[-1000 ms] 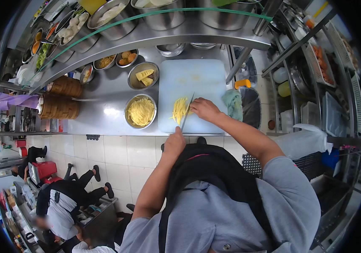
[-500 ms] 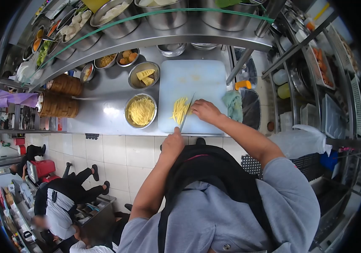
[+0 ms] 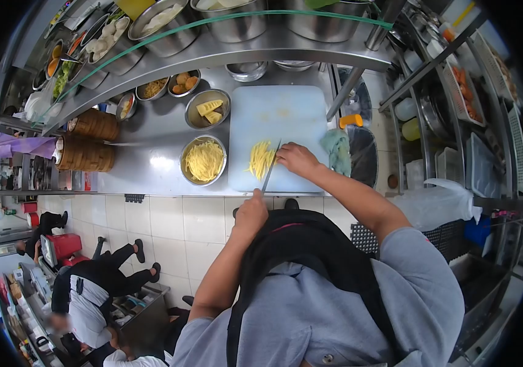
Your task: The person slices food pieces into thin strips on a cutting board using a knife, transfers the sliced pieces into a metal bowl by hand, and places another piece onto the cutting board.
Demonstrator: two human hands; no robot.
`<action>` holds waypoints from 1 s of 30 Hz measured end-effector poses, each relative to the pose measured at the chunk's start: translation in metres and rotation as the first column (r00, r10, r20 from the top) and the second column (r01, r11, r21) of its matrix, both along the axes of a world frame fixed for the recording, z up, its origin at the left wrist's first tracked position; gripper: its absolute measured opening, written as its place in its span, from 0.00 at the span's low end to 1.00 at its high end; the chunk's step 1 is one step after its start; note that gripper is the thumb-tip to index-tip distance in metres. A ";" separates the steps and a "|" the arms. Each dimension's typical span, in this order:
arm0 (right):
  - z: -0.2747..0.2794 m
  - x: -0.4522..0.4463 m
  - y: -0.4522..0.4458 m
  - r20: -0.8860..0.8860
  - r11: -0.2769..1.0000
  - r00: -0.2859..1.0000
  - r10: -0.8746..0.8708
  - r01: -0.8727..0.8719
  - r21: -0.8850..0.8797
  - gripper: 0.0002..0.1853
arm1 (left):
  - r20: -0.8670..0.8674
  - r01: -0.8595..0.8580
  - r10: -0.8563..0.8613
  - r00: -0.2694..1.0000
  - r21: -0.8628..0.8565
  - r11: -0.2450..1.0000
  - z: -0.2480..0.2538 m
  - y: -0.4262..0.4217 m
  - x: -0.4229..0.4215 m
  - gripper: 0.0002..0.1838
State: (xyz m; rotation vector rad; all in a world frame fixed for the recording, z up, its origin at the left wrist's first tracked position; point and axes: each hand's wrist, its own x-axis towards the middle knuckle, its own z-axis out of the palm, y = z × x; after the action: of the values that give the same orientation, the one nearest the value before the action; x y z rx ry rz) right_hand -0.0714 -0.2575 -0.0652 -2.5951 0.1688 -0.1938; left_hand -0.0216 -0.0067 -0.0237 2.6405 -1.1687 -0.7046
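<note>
My left hand [image 3: 252, 211] is closed round the handle of a knife [image 3: 270, 166] at the near edge of the pale blue cutting board [image 3: 278, 101]. The blade points away from me, with thin yellow strips [image 3: 261, 160] lying along its left side. On the blade's right, the fingers of my right hand [image 3: 298, 159] are bent together over a bit of yellow food, mostly hidden beneath them. A metal bowl of yellow strips [image 3: 203, 161] stands left of the board, and a bowl with larger yellow pieces [image 3: 210, 111] is behind it.
A green-blue cloth [image 3: 336, 150] lies right of the board, near an orange object [image 3: 351, 120]. Bamboo steamers [image 3: 85, 154] stand at the counter's left. A metal shelf [image 3: 237, 52] with food containers crosses above the counter. Another person [image 3: 87, 306] is at lower left.
The knife and my left hand have shifted slightly toward me. My right hand stays beside the blade with its fingers bent. The people at lower left have moved a little.
</note>
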 end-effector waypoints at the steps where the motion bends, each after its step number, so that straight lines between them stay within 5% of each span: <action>1: 0.001 0.001 0.000 -0.030 1.000 1.000 0.005 -0.005 -0.004 0.08 | 0.027 -0.003 0.004 1.000 -0.052 0.999 -0.017 -0.002 -0.003 0.08; 30: -0.001 -0.002 -0.002 -0.018 0.999 1.000 -0.026 0.026 0.022 0.07 | 0.003 -0.004 0.004 1.000 -0.062 0.998 -0.006 -0.003 0.004 0.08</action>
State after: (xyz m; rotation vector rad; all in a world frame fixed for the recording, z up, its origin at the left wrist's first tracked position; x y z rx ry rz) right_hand -0.0736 -0.2599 -0.0660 -2.5746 0.2100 -0.1774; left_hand -0.0178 -0.0102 -0.0293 2.5932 -1.1664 -0.6520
